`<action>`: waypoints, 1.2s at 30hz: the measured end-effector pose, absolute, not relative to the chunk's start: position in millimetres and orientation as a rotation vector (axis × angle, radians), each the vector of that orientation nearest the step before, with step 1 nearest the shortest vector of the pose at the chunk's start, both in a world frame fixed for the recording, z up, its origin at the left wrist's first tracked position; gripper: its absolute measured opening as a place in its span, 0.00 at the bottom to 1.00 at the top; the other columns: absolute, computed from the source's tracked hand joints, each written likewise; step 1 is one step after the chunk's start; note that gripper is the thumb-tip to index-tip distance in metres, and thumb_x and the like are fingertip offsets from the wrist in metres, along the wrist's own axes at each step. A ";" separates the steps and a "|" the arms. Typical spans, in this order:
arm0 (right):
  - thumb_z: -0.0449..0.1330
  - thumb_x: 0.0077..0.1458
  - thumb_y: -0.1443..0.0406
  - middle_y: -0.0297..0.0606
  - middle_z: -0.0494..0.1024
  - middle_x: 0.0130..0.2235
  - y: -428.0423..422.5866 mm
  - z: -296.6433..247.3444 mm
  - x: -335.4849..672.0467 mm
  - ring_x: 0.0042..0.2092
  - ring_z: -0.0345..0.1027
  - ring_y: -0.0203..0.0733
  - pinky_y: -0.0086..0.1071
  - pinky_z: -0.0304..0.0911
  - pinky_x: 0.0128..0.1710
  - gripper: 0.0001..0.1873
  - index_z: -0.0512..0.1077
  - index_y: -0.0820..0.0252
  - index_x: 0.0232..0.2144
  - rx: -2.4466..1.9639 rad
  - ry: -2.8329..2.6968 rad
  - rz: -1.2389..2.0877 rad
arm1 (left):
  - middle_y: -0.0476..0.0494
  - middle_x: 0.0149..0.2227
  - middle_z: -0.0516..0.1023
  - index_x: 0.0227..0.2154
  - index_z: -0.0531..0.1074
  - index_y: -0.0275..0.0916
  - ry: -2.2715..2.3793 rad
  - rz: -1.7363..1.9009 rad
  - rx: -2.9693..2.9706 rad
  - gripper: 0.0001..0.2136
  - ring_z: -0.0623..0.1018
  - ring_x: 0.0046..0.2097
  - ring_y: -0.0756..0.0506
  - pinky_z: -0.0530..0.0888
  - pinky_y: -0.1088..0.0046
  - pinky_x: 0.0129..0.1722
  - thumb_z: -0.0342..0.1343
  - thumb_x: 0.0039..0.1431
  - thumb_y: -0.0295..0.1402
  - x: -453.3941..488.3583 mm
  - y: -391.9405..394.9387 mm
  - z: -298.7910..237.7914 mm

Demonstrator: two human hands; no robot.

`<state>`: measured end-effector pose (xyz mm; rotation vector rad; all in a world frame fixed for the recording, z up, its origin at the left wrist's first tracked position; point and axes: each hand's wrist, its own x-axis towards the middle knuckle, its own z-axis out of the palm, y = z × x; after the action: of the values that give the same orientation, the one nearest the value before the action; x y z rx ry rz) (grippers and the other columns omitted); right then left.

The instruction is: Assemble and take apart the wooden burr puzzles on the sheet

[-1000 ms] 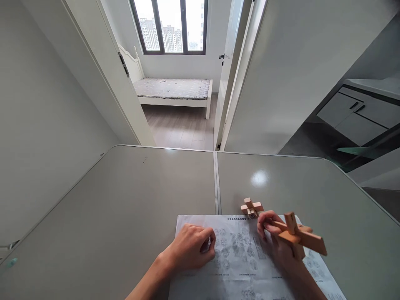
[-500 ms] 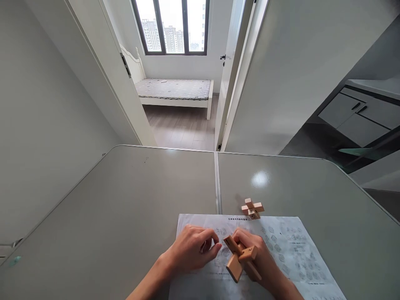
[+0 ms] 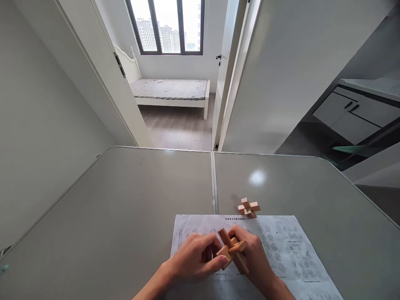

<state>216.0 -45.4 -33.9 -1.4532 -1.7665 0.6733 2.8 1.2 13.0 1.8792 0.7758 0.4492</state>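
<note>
My right hand (image 3: 253, 254) is closed around a wooden burr puzzle (image 3: 233, 249) made of interlocked brown sticks that point in different directions. From the left, my left hand (image 3: 200, 257) reaches it with curled fingers, its thumb and forefinger closed at the puzzle's left block. How the sticks lock together inside my right hand is hidden. A second wooden burr puzzle (image 3: 249, 208), smaller and paler, rests by the top edge of the printed sheet (image 3: 283, 254). Both hands are above that sheet, which carries rows of small line drawings.
The grey table (image 3: 150, 196) has a seam (image 3: 214, 183) running away from me. Beyond its far edge, a doorway shows a bed (image 3: 175, 89) under a window. A white cabinet (image 3: 356, 110) stands at the far right.
My left hand has moved right and closed on the puzzle's left block. The held puzzle has shifted left and turned a little. The view has swung slightly right.
</note>
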 end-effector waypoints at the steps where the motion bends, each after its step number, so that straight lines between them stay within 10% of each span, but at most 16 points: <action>1: 0.61 0.61 0.61 0.29 0.71 0.24 -45.1 -34.0 215.9 0.24 0.63 0.38 0.29 0.57 0.26 0.10 0.64 0.54 0.29 -1.448 -1.760 0.671 | 0.52 0.21 0.72 0.31 0.70 0.40 0.764 0.455 1.838 0.14 0.69 0.23 0.52 0.64 0.78 0.24 0.55 0.68 0.43 2.9 1.5 13.1; 13: 0.53 0.64 0.68 0.31 0.73 0.26 -39.9 -23.6 216.8 0.25 0.66 0.40 0.30 0.59 0.27 0.08 0.68 0.55 0.32 -1.415 -1.720 0.765 | 0.57 0.17 0.65 0.30 0.63 0.42 0.942 0.643 1.500 0.18 0.64 0.19 0.53 0.63 0.77 0.23 0.48 0.73 0.48 -1.3 10.6 15.3; 23: 0.47 0.74 0.58 0.35 0.76 0.35 -38.8 -19.7 223.5 0.24 0.62 0.36 0.30 0.61 0.25 0.17 0.70 0.57 0.55 -1.207 -1.404 1.196 | 0.61 0.17 0.60 0.36 0.64 0.41 1.078 0.761 1.449 0.21 0.57 0.18 0.53 0.57 0.78 0.20 0.45 0.74 0.54 -1.3 12.9 4.3; 36: 0.59 0.70 0.51 0.35 0.76 0.30 -37.4 -21.7 223.2 0.24 0.61 0.36 0.30 0.59 0.25 0.17 0.76 0.58 0.44 -1.245 -1.388 1.210 | 0.54 0.24 0.68 0.42 0.70 0.41 1.127 0.808 1.660 0.18 0.69 0.26 0.50 0.69 0.75 0.29 0.47 0.75 0.51 -0.7 9.5 8.6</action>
<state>223.2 -37.4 -21.7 -1.2449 -1.3878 1.2097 -0.7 9.5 8.6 1.6604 1.1268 0.8085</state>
